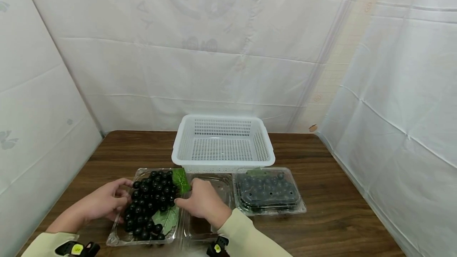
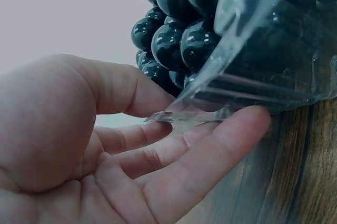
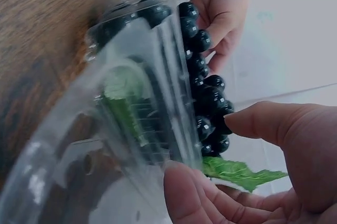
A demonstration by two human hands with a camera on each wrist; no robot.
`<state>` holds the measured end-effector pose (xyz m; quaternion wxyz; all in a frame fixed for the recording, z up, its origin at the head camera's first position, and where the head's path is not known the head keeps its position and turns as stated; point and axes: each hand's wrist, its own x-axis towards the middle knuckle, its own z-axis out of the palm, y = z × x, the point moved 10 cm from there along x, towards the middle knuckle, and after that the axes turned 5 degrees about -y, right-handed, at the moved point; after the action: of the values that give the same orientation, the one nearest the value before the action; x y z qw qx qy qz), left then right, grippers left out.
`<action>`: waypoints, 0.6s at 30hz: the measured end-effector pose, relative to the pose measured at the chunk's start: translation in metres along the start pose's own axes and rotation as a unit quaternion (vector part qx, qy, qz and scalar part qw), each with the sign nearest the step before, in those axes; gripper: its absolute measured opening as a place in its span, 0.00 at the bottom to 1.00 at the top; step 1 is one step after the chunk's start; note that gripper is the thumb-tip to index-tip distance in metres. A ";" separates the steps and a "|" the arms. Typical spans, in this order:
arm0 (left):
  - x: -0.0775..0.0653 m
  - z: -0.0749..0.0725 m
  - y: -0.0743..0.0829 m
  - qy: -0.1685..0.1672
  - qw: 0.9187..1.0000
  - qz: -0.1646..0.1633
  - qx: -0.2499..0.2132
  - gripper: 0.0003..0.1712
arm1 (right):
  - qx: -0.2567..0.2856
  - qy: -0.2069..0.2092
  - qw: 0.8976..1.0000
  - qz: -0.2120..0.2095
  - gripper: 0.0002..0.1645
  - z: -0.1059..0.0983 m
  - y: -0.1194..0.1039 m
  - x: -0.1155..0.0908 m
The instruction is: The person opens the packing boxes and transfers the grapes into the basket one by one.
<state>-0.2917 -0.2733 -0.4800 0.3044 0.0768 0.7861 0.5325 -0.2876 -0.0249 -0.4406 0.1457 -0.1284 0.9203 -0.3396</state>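
Cupping an open clear clamshell [image 1: 123,236] of black grapes [image 1: 150,203] low in the frame, the left hand [image 1: 105,201] pinches its left rim while the right hand [image 1: 203,203] grips the hinge edge beside the green leaves [image 1: 180,181]. Only the left wrist view shows fingers [image 2: 210,153] under the rim and the thumb above. Further right lies a closed clamshell of blueberries [image 1: 268,190]. Behind stands a white perforated basket [image 1: 223,142] on the wooden table [image 1: 339,209]. No writing is legible.
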 end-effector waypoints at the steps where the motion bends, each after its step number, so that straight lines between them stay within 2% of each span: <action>1: 0.000 0.000 0.000 0.001 1.000 0.000 0.000 0.32 | -0.004 0.003 1.000 -0.004 0.35 -0.001 -0.002 0.000; 9: 0.000 0.002 0.001 -0.007 1.000 0.006 -0.005 0.31 | 0.026 -0.013 0.999 -0.030 0.21 -0.004 -0.015 -0.001; 15: 0.000 0.002 0.002 -0.004 1.000 0.008 -0.003 0.31 | 0.034 -0.022 0.993 -0.110 0.14 -0.004 -0.038 -0.001; 18: -0.001 0.002 0.002 -0.002 1.000 0.007 -0.003 0.31 | 0.033 -0.054 0.987 -0.146 0.12 0.001 -0.049 -0.002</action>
<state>-0.2904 -0.2714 -0.4785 0.3027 0.0824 0.7835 0.5364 -0.2785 -0.0614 -0.4087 0.1485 -0.2750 0.8708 -0.3796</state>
